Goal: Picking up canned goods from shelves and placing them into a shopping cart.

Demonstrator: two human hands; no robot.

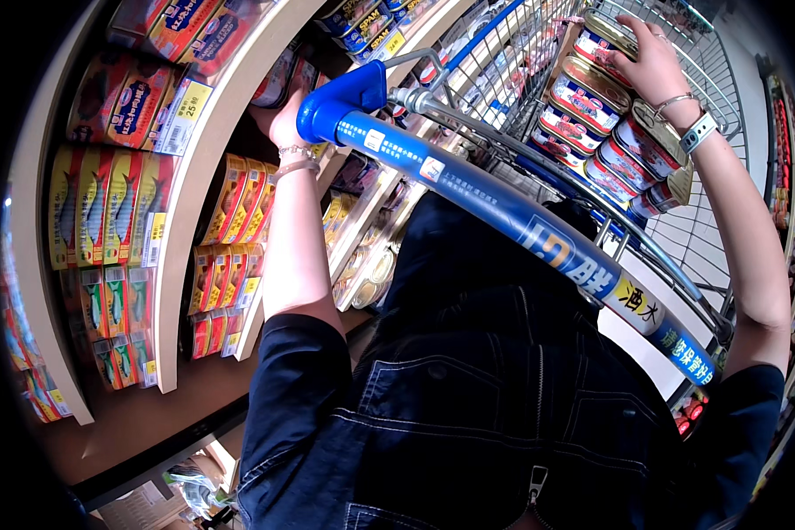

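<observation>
My left hand (282, 118) reaches into the shelf on the left, against a canned-meat tin (273, 85). The blue corner of the cart handle (477, 182) hides part of that hand, so its grip is unclear. Over the shopping cart (709, 199), my right hand (656, 69) has its thumb and fingers spread beside the top tin (596, 46) of a stack. Below it are more stacked tins of luncheon meat (586, 103). A second stack of tins (626, 162) stands nearer the handle, some showing their metal ends.
Shelves (199, 165) on the left carry boxed canned fish (99, 212), red and yellow packs (235, 202) and price tags (185, 112). Spam tins (358, 26) sit farther up. The cart's wire side (503, 46) runs close to the shelving. More stocked shelves (782, 192) line the right.
</observation>
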